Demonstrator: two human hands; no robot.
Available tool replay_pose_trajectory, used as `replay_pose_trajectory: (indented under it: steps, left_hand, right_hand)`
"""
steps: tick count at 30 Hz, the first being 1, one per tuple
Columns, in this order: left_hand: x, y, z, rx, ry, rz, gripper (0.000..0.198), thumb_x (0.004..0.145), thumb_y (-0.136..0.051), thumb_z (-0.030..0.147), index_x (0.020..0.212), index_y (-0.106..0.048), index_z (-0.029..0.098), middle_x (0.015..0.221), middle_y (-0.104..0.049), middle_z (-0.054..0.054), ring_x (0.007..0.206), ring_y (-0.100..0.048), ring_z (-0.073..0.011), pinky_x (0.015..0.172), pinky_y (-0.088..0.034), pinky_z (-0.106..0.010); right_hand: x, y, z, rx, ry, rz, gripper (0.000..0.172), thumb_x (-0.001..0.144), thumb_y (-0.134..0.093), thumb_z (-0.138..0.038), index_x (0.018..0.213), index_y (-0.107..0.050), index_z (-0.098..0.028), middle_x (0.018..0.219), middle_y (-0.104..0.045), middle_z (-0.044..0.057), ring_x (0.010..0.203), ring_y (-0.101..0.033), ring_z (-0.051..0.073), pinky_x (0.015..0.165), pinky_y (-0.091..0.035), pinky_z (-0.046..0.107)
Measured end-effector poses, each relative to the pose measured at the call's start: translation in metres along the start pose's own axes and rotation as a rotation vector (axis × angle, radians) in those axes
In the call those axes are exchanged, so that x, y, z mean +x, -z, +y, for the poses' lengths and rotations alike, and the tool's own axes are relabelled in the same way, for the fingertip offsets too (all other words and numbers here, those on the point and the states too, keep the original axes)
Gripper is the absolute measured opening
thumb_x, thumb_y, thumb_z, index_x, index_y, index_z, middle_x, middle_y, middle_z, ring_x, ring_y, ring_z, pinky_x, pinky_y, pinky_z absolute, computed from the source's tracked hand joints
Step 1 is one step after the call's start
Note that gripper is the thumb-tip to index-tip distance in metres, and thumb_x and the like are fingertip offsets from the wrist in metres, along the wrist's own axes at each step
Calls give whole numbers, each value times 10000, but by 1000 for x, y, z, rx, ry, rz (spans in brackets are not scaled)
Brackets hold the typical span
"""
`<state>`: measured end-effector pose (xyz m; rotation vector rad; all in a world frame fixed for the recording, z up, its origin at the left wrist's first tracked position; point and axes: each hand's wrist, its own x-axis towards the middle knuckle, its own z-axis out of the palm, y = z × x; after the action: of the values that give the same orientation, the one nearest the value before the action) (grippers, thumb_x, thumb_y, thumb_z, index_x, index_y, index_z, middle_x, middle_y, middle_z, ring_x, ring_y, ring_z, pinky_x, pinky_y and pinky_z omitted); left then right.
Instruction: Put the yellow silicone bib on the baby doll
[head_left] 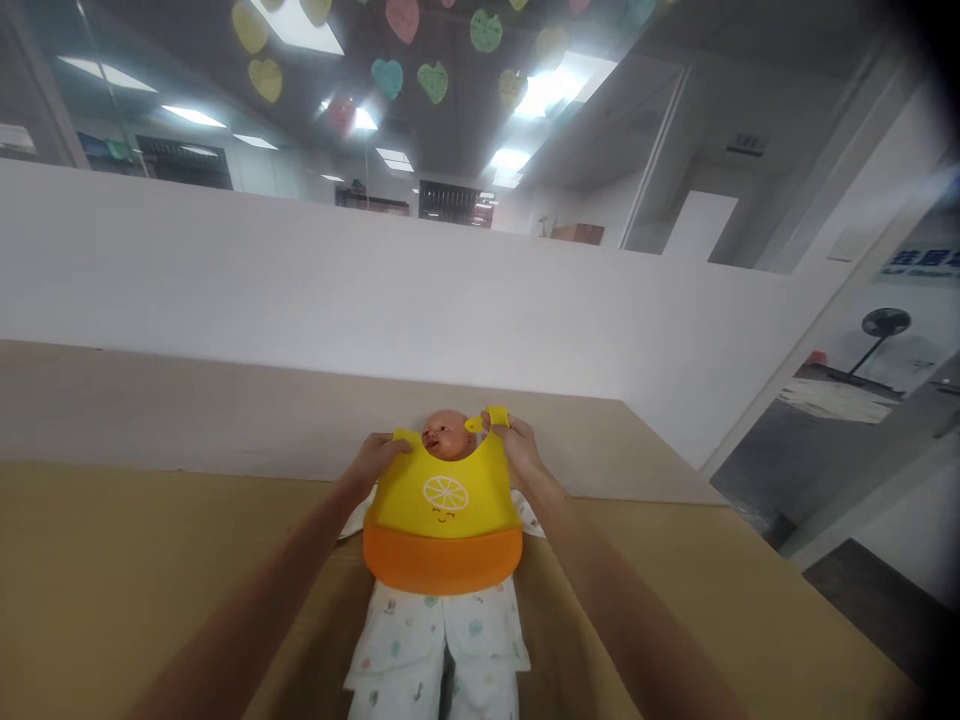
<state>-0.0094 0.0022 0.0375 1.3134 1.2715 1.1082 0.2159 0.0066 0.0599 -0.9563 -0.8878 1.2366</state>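
A yellow bib (442, 505) with an orange catch pocket and a printed citrus slice is spread over the chest of a baby doll (452, 437). My left hand (381, 457) grips the bib's left neck strap. The right strap, with its tab end bent towards the doll's head, is pinched in my right hand (516, 445). The doll lies on its back, its head showing in the bib's neck opening. White patterned clothes (409, 640) cover its legs, and sleeves stick out at both sides. The bib hides the doll's torso.
The doll lies on a tan table (247, 560), with a paler board or surface (187, 410) behind it. A white wall (337, 290) with a window above closes off the back. On the right, a doorway shows a black fan (886, 322).
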Motion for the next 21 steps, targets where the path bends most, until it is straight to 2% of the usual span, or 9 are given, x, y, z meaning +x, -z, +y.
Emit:
replay_pose_trajectory:
  steps: [4,7,9,12,15,21]
  left_hand:
    - [7,1,-14,35,46,6,151,617,-596,270,556,-583,133,475,-538,20,448,-467,-116,442,-285,-224]
    - [12,0,-26,31,85,-22,178,624,-607,299,558,-569,137,432,-487,37,395,-419,-101,405,-254,-219]
    - [17,0,-35,-61,106,-97,174,634,-615,300,633,-604,126,477,-538,22,409,-456,-112,414,-302,-224]
    - [26,2,-48,-270,108,-205,207,643,-644,264,766,-649,97,642,-651,-38,534,-567,-147,515,-412,-244]
    - [33,4,-56,-359,130,-245,241,679,-672,277,826,-667,85,731,-689,-74,626,-617,-177,604,-461,-268]
    - [43,1,-63,-420,229,-296,275,720,-663,334,842,-686,88,826,-712,-111,718,-647,-216,680,-485,-301]
  right_hand:
    - [16,13,38,46,-40,-1,323,585,-712,-353,821,-647,-143,713,-666,23,577,-553,125,522,-420,227]
    - [24,20,57,50,-54,50,293,581,-706,-324,809,-643,-151,688,-658,18,544,-535,119,493,-403,223]
    - [29,23,66,66,-66,79,279,582,-681,-302,818,-645,-159,707,-668,22,552,-543,127,490,-407,226]
    - [33,26,76,125,-114,133,291,567,-636,-255,844,-644,-167,798,-695,39,604,-580,152,514,-437,241]
    - [35,29,84,229,-154,142,327,558,-599,-203,882,-642,-176,861,-706,42,680,-615,169,572,-473,251]
    - [37,34,97,349,-159,104,346,547,-612,-178,893,-633,-183,830,-706,20,735,-639,172,615,-499,250]
